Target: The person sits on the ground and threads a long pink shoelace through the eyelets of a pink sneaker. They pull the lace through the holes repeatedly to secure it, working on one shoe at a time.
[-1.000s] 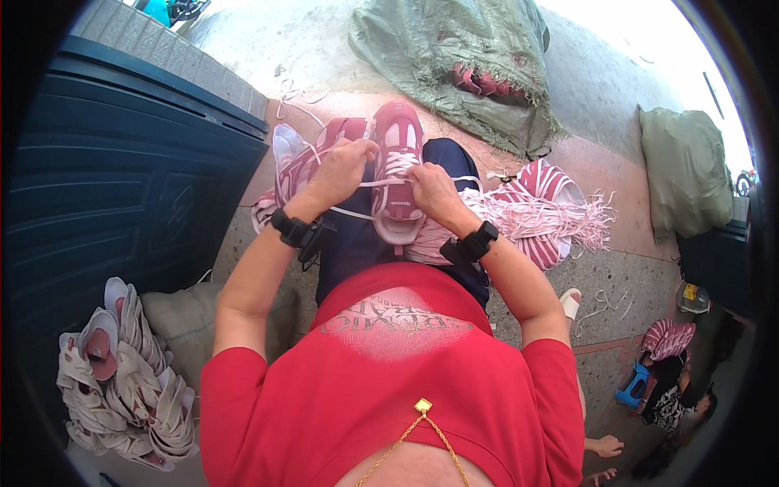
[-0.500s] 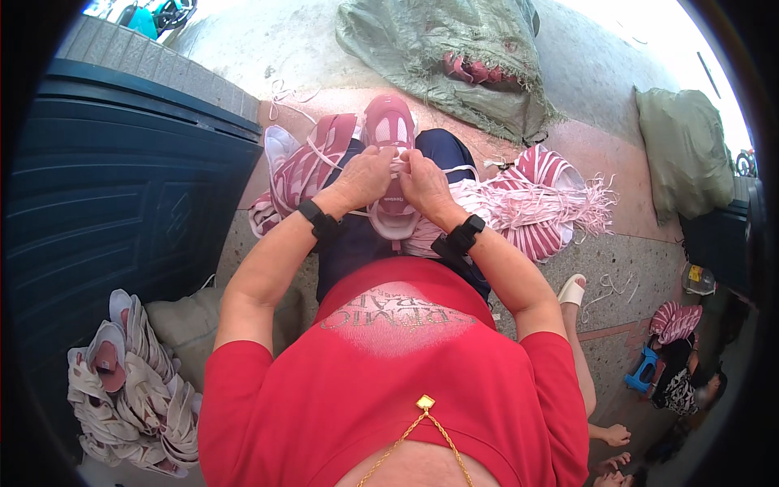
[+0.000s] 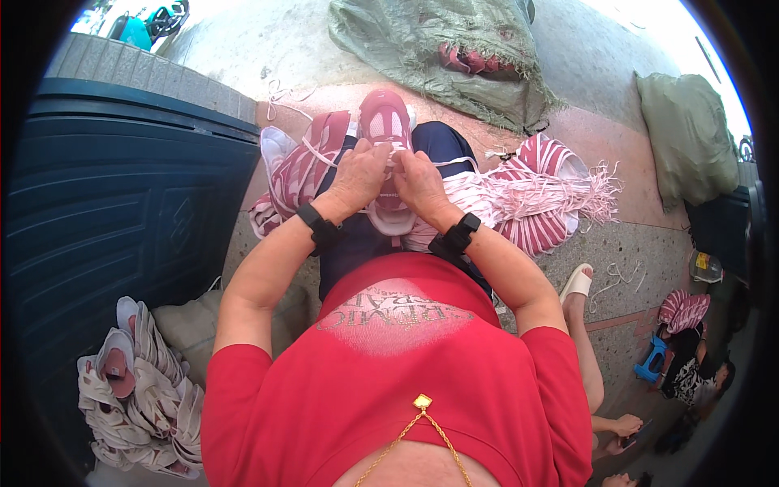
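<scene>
A pink and white sneaker (image 3: pixel 385 118) rests between my knees, toe pointing away from me. My left hand (image 3: pixel 361 172) and my right hand (image 3: pixel 419 180) meet over its tongue, fingers pinched on the white shoelace (image 3: pixel 398 148). The fingertips sit close together, so the exact lacing under them is hidden. One lace strand runs off to the right past my right hand. A thick bundle of pale pink laces (image 3: pixel 519 201) lies across my right thigh. More pink and white shoe uppers (image 3: pixel 312 166) are piled by my left knee.
Striped pink shoe uppers (image 3: pixel 552 231) lie under the lace bundle. Ahead is a torn green woven sack (image 3: pixel 438 49); another full sack (image 3: pixel 688 138) stands at right. Beige shoe uppers (image 3: pixel 146 398) are heaped at lower left beside a blue door (image 3: pixel 122 178). Other people (image 3: pixel 690 377) sit at lower right.
Both hands stay at the laces, with the fingers shifted slightly closer in over the tongue. The whole view has tilted a little. At lower right, another person's hands have moved.
</scene>
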`<state>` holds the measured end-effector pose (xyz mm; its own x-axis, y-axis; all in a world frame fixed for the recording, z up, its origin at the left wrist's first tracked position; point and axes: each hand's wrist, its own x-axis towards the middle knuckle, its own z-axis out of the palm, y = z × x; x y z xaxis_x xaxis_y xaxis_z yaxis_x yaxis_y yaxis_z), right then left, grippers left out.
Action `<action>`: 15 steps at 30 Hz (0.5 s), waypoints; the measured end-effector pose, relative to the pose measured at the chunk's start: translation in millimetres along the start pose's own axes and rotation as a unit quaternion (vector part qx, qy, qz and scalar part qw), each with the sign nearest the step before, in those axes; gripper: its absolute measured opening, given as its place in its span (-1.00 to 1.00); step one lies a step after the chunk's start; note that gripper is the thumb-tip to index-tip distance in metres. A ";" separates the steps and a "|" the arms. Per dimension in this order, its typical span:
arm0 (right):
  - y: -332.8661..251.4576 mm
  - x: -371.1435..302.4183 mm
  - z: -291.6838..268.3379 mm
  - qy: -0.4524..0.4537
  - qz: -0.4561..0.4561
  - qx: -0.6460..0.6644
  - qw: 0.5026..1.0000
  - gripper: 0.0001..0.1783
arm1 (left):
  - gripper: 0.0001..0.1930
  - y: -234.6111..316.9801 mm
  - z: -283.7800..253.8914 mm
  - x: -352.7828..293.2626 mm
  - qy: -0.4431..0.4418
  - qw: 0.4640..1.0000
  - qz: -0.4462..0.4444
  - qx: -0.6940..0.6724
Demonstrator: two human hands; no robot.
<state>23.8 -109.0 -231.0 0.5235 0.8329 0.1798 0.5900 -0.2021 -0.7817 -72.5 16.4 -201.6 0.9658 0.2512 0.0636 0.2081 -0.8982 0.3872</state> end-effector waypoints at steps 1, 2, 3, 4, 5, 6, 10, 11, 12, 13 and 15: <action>-0.1 -0.5 0.0 0.008 -0.001 -0.003 1.000 -0.78 | -0.62 0.3 1.1 -0.4 0.009 1.000 -0.002 -0.004; 0.5 -0.7 1.2 0.015 -0.003 -0.008 1.000 -0.79 | -0.61 0.7 0.8 0.1 0.003 1.000 -0.008 -0.004; 1.3 -1.2 3.0 0.023 -0.004 -0.013 1.000 -0.79 | -0.60 1.0 0.6 1.0 -0.004 1.000 -0.013 -0.004; 2.1 -2.0 4.2 0.030 -0.005 -0.018 0.999 -0.80 | -0.59 1.6 0.5 1.6 -0.011 1.000 -0.018 -0.004; 1.0 -1.9 3.5 0.027 -0.006 -0.022 0.999 -0.81 | -0.59 3.6 -1.0 2.3 -0.012 1.000 -0.028 0.003; -0.2 -2.3 2.5 0.023 -0.007 -0.026 0.999 -0.81 | -0.59 6.4 -2.8 3.0 -0.012 0.999 -0.038 0.010; -0.8 -3.8 -0.3 0.032 0.011 -0.026 0.999 -0.83 | -0.60 14.2 -0.2 3.5 -0.005 0.997 -0.017 0.069; 0.9 -4.2 -0.5 0.032 0.005 -0.027 0.999 -0.83 | -0.60 14.3 0.5 3.9 -0.005 0.997 -0.003 0.075; 3.7 -4.2 0.2 0.033 0.000 -0.028 0.999 -0.83 | -0.61 13.5 1.2 5.1 -0.004 0.997 0.012 0.081; 5.8 -4.8 0.2 0.034 -0.006 -0.029 0.999 -0.84 | -0.61 12.5 2.2 5.8 -0.003 0.996 0.026 0.087; 4.8 -4.6 -2.1 0.015 0.001 -0.023 1.000 -0.82 | -0.60 3.7 3.3 5.7 0.003 0.998 0.051 0.036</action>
<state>25.6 -114.9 -234.3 0.5432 0.8164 0.1961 0.6155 -0.2283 -0.7543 -65.8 13.3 -202.8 0.9817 0.1586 0.1055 0.1188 -0.9428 0.3115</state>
